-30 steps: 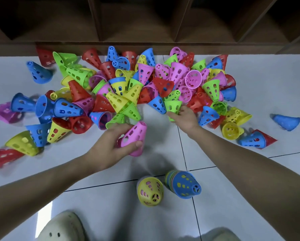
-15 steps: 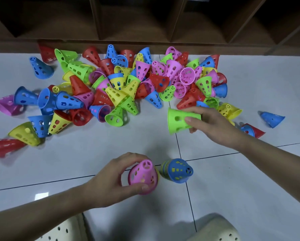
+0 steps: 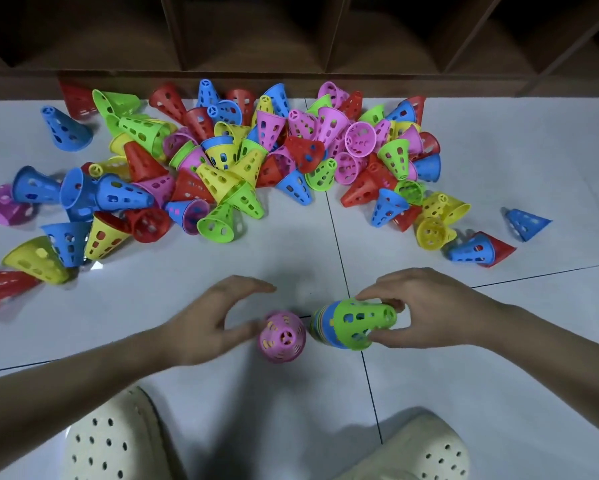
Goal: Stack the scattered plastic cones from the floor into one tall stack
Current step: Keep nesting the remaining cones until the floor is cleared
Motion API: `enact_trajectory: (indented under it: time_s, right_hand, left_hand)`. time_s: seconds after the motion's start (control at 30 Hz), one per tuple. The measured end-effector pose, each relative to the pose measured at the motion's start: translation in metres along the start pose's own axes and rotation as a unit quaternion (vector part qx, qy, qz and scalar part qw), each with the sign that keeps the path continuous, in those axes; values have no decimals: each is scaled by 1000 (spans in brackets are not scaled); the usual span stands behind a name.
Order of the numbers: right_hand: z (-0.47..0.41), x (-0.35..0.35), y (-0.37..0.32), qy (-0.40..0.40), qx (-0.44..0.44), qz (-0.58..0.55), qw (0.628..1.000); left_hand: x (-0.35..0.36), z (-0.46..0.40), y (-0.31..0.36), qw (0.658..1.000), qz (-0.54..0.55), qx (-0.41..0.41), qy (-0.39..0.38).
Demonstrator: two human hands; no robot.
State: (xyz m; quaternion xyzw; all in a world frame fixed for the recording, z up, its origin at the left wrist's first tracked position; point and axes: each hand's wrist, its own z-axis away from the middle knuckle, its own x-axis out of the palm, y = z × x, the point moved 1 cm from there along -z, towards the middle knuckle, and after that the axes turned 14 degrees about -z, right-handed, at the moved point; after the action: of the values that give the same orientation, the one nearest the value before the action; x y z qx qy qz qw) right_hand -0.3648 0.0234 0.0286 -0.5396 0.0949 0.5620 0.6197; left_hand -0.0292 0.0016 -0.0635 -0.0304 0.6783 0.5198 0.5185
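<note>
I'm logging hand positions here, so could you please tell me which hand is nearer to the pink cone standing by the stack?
Left. The left hand is open right beside the pink cone, just to its left. The right hand is farther right, holding the green cone on the stack.

A white tiled floor [image 3: 499, 358] was seen, crossed by dark grout lines. A loose pile of cones [image 3: 242, 161], red, blue, green, yellow and pink, was spread across it against the foot of a dark wooden shelf unit [image 3: 291, 46]. Nearer than the pile, a pink cone [image 3: 282, 336] stood upright, and just right of it a stack of cones [image 3: 329, 327] topped with green. Far right of the pile, a lone blue cone [image 3: 526, 223] lay tipped. Nearest of all, two cream perforated clogs [image 3: 111, 441] were planted on the tiles.
</note>
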Motion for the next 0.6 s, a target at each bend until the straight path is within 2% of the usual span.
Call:
enact_trajectory:
  time_s: [0.07,0.17,0.23,0.33,0.4,0.5,0.6]
  right_hand:
    - [-8,2,4,1,24,-19,1000]
    - [-27,-1,13,52,38,-133,989]
    - [-46,-2,19,86,51,-205,974]
    - [-83,-3,31,150,96,-263,948]
    - [-109,-2,43,179,131,-271,937]
    - [-146,1,59,192,162,-289,924]
    - [-178,5,67,196,166,-270,928]
  left_hand:
    - [-6,-13,-17,997,-24,-60,43]
    - [-15,-40,-47,982,-92,-115,114]
    - [-22,-58,-68,974,-126,-146,118]
    - [-30,-82,-90,964,-189,-168,88]
    - [-31,-95,-98,952,-236,-191,32]
    - [-32,-102,-100,937,-249,-238,-53]
    - [-27,-95,-99,930,-250,-258,-76]
